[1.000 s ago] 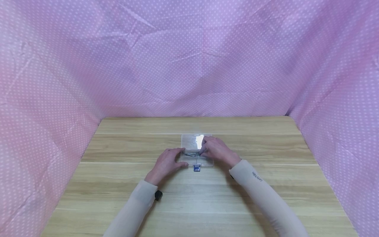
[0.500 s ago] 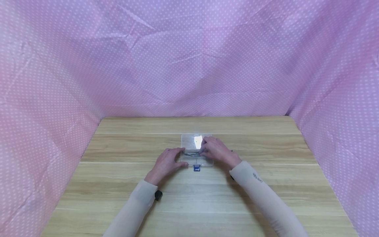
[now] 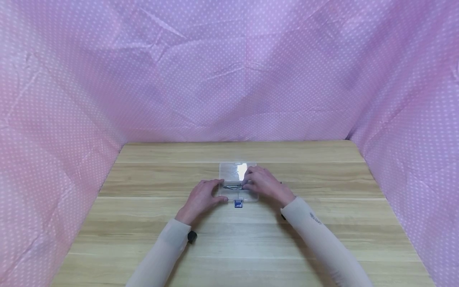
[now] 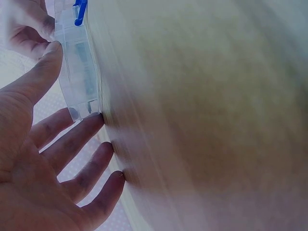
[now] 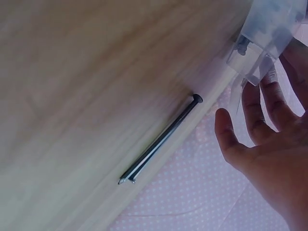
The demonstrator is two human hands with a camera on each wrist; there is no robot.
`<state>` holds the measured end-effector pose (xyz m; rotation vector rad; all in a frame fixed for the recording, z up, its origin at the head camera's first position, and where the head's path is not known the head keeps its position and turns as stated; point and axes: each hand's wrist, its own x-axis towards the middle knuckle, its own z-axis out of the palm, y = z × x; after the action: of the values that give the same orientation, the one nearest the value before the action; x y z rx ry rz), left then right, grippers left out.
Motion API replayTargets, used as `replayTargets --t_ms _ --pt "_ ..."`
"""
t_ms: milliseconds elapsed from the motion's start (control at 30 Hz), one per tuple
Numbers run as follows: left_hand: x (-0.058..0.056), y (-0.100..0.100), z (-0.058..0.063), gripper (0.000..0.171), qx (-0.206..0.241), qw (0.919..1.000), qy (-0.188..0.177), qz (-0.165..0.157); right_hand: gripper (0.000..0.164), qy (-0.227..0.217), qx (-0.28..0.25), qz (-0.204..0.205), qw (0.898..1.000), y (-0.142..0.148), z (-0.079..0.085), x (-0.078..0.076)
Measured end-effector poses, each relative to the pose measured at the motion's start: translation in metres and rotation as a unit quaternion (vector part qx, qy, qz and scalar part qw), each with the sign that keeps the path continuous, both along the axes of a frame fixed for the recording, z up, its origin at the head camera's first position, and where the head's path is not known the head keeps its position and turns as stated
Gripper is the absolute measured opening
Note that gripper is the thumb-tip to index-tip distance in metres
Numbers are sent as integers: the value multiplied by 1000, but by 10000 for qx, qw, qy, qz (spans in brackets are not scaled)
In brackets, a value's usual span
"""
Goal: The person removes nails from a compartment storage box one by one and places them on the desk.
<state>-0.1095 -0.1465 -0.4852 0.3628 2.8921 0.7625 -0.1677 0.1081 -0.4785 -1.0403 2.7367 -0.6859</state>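
Note:
A clear plastic case (image 3: 247, 195) lies near the middle of the table, its lid (image 3: 229, 170) folded back and a blue latch (image 3: 238, 203) at its front. Several dark metal nails (image 3: 232, 186) lie in its rear compartment. With thumb at the front and forefinger at the back, my left hand (image 3: 201, 196) holds the case's left end. My right hand (image 3: 263, 183) reaches in from the right, fingers bent down to the ends of the nails. Its fingertips are hidden, and I cannot tell whether they pinch a nail.
Long nails (image 5: 161, 139) lie close together on the wooden table (image 3: 229, 247) beyond my right hand, mostly hidden from the head view. Pink dotted cloth (image 3: 229, 79) hangs behind the table and on both sides.
My right hand shifts very slightly, its fingers staying at the nails in the case. The left hand and the case keep their place.

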Motion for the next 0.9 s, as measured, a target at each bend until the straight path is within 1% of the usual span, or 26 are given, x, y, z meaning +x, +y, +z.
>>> replayTargets --t_ms 167,367,667,833,900 --pt "-1 -1 0 74 -28 10000 -16 -22 11 68 48 -78 9999 0 1 1" --pt "-3 -3 -1 74 -48 10000 -46 -50 11 93 -61 -197 9997 0 6 4" --pt "-6 -4 0 74 -26 10000 -58 -31 9 571 -245 -196 9979 1 10 4" --pt "-9 -5 0 74 -31 9999 -93 -44 8 709 -422 -250 9963 3 13 5" --pt "-9 -6 0 74 -13 10000 -75 -58 8 696 -514 -289 9958 3 15 6"
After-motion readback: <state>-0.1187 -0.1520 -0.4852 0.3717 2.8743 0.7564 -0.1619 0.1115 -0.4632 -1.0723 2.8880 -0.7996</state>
